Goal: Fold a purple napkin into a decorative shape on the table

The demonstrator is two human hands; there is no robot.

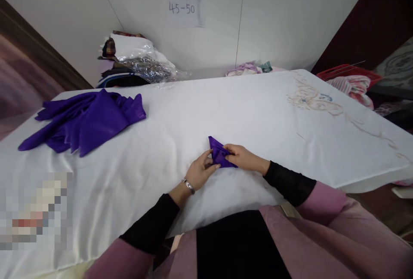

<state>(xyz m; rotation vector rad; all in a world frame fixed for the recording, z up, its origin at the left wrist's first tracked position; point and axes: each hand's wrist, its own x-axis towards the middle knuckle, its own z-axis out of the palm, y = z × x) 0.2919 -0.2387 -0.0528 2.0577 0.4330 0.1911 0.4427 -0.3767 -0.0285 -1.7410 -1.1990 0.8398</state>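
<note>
A small folded purple napkin point(220, 153) lies near the front middle of the table, drawn into a compact, pointed shape. From its left side my left hand point(200, 170) grips the edge, thumb along the lower border and fingers curled at the upper left. My right hand point(239, 156) pinches the upper right part, with its fingertips pressed into the folds. One sharp corner points up and away, free of both hands. Farther left sits a loose heap of purple cloths point(93, 120), touched by neither hand.
A white cloth with embroidery point(306, 98) at the right covers the table point(180, 111). Folded fabrics point(132, 53), partly under clear plastic, are stacked at the back left. A red basket point(348, 75) with striped cloth stands at the right. Paper signs point(182, 8) hang on the wall.
</note>
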